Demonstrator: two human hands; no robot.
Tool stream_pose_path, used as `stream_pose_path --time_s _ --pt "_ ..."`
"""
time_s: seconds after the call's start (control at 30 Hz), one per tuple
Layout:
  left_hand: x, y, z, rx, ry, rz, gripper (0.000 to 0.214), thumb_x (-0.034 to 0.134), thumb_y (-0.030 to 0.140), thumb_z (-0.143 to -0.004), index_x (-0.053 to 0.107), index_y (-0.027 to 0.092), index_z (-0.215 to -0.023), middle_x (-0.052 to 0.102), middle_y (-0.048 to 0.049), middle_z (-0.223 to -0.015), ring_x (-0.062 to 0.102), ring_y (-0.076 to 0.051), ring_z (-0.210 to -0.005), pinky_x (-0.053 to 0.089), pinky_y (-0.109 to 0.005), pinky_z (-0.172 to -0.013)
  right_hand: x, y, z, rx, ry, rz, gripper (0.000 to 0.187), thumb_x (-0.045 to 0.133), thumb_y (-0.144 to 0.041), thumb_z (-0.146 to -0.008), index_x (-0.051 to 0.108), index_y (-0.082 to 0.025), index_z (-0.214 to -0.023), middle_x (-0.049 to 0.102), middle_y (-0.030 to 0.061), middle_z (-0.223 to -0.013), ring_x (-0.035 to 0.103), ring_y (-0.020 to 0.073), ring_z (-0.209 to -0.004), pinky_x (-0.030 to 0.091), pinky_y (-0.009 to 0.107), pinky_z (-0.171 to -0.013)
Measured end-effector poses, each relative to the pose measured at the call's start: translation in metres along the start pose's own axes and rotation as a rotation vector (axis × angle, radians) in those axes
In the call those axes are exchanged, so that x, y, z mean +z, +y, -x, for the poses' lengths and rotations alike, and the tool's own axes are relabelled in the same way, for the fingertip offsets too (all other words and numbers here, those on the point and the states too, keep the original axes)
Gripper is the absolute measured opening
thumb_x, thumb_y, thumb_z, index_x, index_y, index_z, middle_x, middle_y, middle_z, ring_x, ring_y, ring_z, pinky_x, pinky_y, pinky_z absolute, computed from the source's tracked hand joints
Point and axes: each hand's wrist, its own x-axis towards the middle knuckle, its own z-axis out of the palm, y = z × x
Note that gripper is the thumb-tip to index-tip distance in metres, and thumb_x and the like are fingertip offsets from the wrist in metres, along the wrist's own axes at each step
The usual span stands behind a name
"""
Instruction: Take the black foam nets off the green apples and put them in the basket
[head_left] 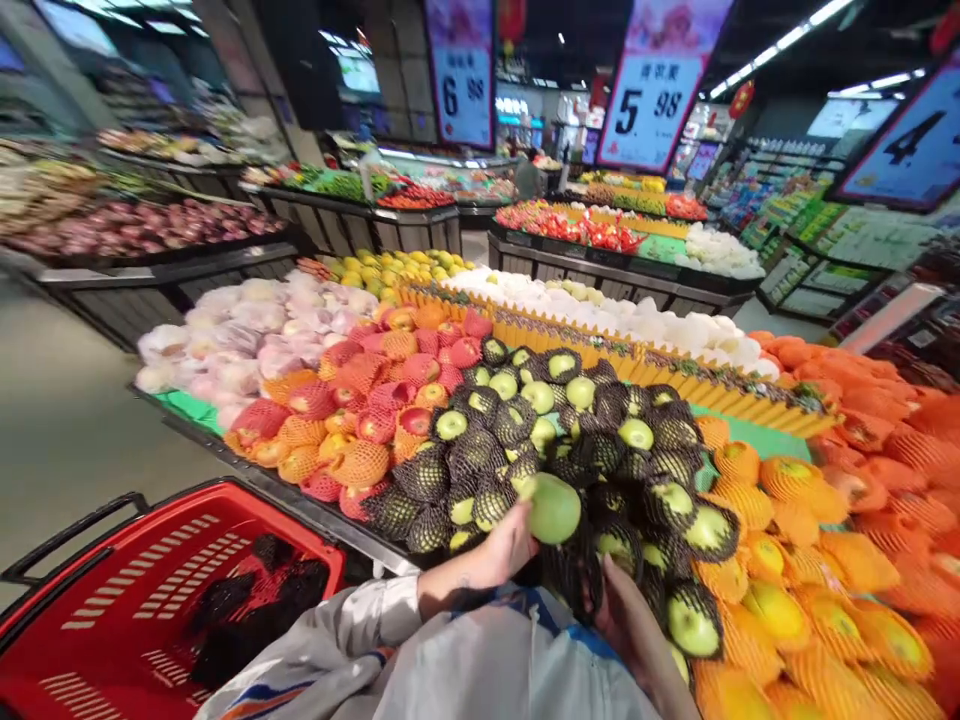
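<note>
In the head view, my left hand (508, 548) grips a bare green apple (555, 510) by its left side, just above the pile. Lower and to the right, my right hand (621, 605) has its fingers closed on a black foam net (571, 578), which hangs right under the apple. Part of that net and some of the right fingers are hidden. Around both hands lie many green apples in black foam nets (480, 455), with pale green skin showing through the openings.
A red shopping basket (112, 560) with dark netted items (247, 610) stands at lower left. Fruit in pink and orange nets (375, 400) lies left, orange-netted fruit (795, 590) right. A yellow slatted divider (600, 350) runs behind. Price signs (652, 90) hang overhead.
</note>
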Motion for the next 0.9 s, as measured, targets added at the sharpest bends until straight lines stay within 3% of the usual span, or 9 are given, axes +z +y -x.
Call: stream_pose_path --time_s 0.1,0.23,0.33,0.47,0.53,0.73,0.8,0.9 --pt "0.000 0.005 -0.001 0.085 -0.017 -0.093 0.078 0.083 0.060 -0.064 0.061 0.021 -0.129 0.069 -0.0101 -0.121 0.061 -0.034 -0.122 0.053 -0.042 -0.098 -0.019 0.004 -0.014 0.010 0.096 -0.061 0.044 0.093 -0.050 -0.054 0.080 -0.028 -0.091 0.079 0.0009 -0.099 0.073 0.0191 -0.085 0.061 0.028 -0.071" --pt "0.002 0.017 0.004 0.199 -0.152 -0.555 0.115 0.099 0.039 -0.047 0.040 0.024 -0.145 0.059 -0.0100 -0.132 0.057 -0.033 -0.123 0.045 -0.048 -0.109 -0.028 -0.005 -0.025 -0.067 0.017 0.015 0.038 0.089 -0.048 -0.066 0.078 -0.029 -0.098 0.079 0.0016 -0.097 0.073 0.0180 -0.078 0.060 0.028 -0.071" --pt "0.001 0.018 0.002 0.287 -0.262 -0.810 0.138 0.100 0.043 -0.038 0.027 0.022 -0.153 0.060 -0.0114 -0.127 0.059 -0.030 -0.117 0.045 -0.048 -0.110 -0.022 -0.015 -0.025 -0.093 -0.005 -0.015 0.038 0.087 -0.049 -0.069 0.077 -0.029 -0.101 0.078 0.0019 -0.097 0.072 0.0180 -0.076 0.059 0.028 -0.074" --pt "-0.009 0.010 -0.005 0.445 -0.235 -1.040 0.147 0.099 0.050 -0.029 0.029 0.018 -0.154 0.045 -0.0203 -0.145 0.049 -0.039 -0.132 0.036 -0.054 -0.118 -0.011 -0.025 -0.021 -0.113 -0.073 -0.011 0.035 0.088 -0.043 -0.069 0.075 -0.027 -0.097 0.076 0.0021 -0.091 0.069 0.0173 -0.076 0.057 0.028 -0.075" --pt "-0.014 0.007 -0.007 0.444 -0.232 -1.103 0.152 0.098 0.051 -0.031 0.023 0.017 -0.158 0.039 -0.0224 -0.152 0.044 -0.041 -0.138 0.033 -0.055 -0.120 -0.007 -0.027 -0.017 -0.137 -0.093 0.048 0.031 0.090 -0.038 -0.068 0.074 -0.024 -0.091 0.073 0.0009 -0.083 0.067 0.0155 -0.073 0.056 0.025 -0.072" --pt "-0.006 0.015 0.001 0.406 -0.152 -1.170 0.140 0.096 0.050 -0.039 0.030 0.015 -0.157 0.043 -0.0230 -0.155 0.047 -0.040 -0.139 0.038 -0.049 -0.119 0.001 -0.027 -0.005 -0.184 0.052 -0.030 0.035 0.087 -0.049 -0.068 0.072 -0.027 -0.091 0.074 0.0026 -0.111 0.070 0.0204 -0.094 0.057 0.027 -0.082" --pt "0.001 0.022 0.006 0.403 -0.102 -1.205 0.131 0.094 0.049 -0.044 0.035 0.015 -0.156 0.047 -0.0221 -0.151 0.049 -0.039 -0.136 0.038 -0.051 -0.118 0.000 -0.027 -0.005 -0.122 0.021 -0.060 0.036 0.085 -0.051 -0.071 0.072 -0.029 -0.096 0.076 0.0030 -0.099 0.071 0.0211 -0.087 0.058 0.032 -0.082" --pt "0.008 0.029 0.011 0.448 -0.033 -1.211 0.118 0.093 0.045 -0.046 0.046 0.015 -0.150 0.055 -0.0203 -0.139 0.051 -0.041 -0.129 0.036 -0.058 -0.116 -0.002 -0.029 -0.008 -0.049 -0.135 -0.003 0.040 0.086 -0.049 -0.069 0.075 -0.026 -0.100 0.073 0.0042 -0.079 0.071 0.0230 -0.076 0.059 0.038 -0.080"
